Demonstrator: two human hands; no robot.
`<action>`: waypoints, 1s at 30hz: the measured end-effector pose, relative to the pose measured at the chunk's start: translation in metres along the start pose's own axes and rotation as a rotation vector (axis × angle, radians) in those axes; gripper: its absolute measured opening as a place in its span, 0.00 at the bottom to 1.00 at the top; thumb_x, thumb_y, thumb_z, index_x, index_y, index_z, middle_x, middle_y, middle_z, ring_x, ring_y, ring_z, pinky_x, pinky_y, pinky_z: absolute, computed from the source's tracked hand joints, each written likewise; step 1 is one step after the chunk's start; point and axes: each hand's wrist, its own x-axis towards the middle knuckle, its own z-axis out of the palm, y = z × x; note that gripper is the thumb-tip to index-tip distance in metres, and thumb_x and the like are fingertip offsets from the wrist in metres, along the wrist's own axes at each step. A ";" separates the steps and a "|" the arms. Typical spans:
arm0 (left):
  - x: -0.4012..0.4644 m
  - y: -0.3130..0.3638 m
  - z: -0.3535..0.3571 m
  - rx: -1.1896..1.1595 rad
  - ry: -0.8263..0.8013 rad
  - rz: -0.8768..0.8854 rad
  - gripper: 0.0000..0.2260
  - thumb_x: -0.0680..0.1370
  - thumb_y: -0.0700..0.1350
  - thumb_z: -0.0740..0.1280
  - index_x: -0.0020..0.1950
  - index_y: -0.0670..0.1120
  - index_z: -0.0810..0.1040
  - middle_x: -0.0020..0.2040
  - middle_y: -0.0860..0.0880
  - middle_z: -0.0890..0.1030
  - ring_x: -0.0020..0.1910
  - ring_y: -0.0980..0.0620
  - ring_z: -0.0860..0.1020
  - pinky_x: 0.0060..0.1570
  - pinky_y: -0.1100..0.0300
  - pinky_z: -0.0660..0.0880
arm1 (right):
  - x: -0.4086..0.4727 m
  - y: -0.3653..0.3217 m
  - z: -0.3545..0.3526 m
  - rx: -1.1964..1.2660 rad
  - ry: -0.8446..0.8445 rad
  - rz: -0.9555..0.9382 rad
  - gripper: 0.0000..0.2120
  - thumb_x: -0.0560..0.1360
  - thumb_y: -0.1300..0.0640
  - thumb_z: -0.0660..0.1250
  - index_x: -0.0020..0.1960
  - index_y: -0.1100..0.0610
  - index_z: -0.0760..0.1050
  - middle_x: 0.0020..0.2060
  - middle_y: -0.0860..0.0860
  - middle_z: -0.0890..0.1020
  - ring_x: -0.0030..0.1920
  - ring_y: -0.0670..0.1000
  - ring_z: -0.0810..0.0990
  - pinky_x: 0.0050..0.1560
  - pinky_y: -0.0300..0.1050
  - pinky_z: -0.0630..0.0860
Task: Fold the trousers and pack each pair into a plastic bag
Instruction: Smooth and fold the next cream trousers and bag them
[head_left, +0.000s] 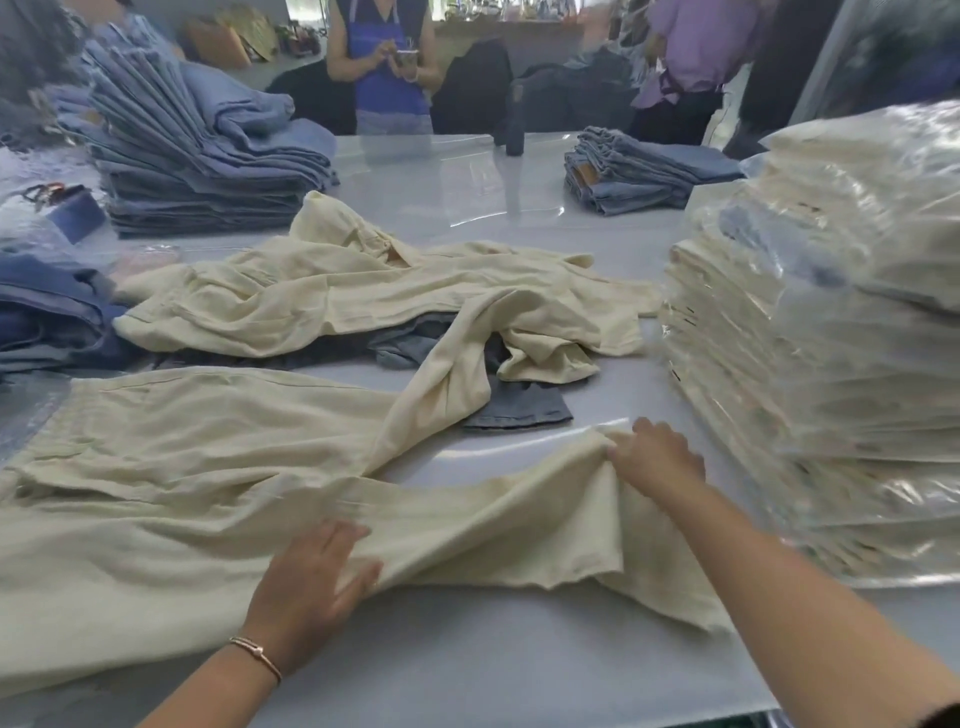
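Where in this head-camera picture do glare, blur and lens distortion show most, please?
Head view: glare streaks the clear plastic sheet on the table and the stack of bagged trousers; the people at the far edge look soft; wide-angle bending curves the denim stack at left; the hands on the cream trousers stay fairly sharp.

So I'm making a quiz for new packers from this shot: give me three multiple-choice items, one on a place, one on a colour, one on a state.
1. Where is the stack of bagged trousers?
A. far left
B. right of the person
C. on the floor

2. What colour are the trousers being handled?
A. cream
B. black
C. red

3. What is the right hand doing?
A. hanging idle
B. holding a phone
C. gripping a trouser leg

Answers:
1 B, the plastic-wrapped pile stands on the table's right side.
2 A, the cloth is pale cream.
3 C, its fingers curl on the leg's end, while the left hand rests on the cloth.
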 end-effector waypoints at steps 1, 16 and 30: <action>0.006 0.010 0.002 -0.002 0.000 0.065 0.27 0.77 0.66 0.53 0.54 0.47 0.80 0.50 0.49 0.80 0.51 0.49 0.75 0.52 0.56 0.72 | -0.004 0.008 0.012 -0.018 0.005 0.014 0.27 0.78 0.36 0.53 0.67 0.53 0.65 0.64 0.54 0.70 0.64 0.58 0.69 0.57 0.52 0.67; 0.074 -0.008 0.022 0.172 -0.309 -0.200 0.19 0.72 0.60 0.63 0.59 0.55 0.78 0.58 0.56 0.78 0.60 0.51 0.74 0.59 0.58 0.64 | 0.004 0.054 0.016 0.208 0.601 -0.127 0.11 0.69 0.63 0.62 0.44 0.59 0.83 0.47 0.61 0.79 0.46 0.64 0.76 0.38 0.54 0.76; 0.098 0.020 0.013 -0.122 0.236 -0.441 0.09 0.78 0.44 0.65 0.56 0.43 0.77 0.52 0.45 0.81 0.52 0.41 0.79 0.50 0.49 0.74 | -0.030 0.024 0.060 0.214 0.459 -0.937 0.09 0.64 0.59 0.73 0.43 0.55 0.80 0.48 0.55 0.81 0.45 0.59 0.81 0.46 0.47 0.78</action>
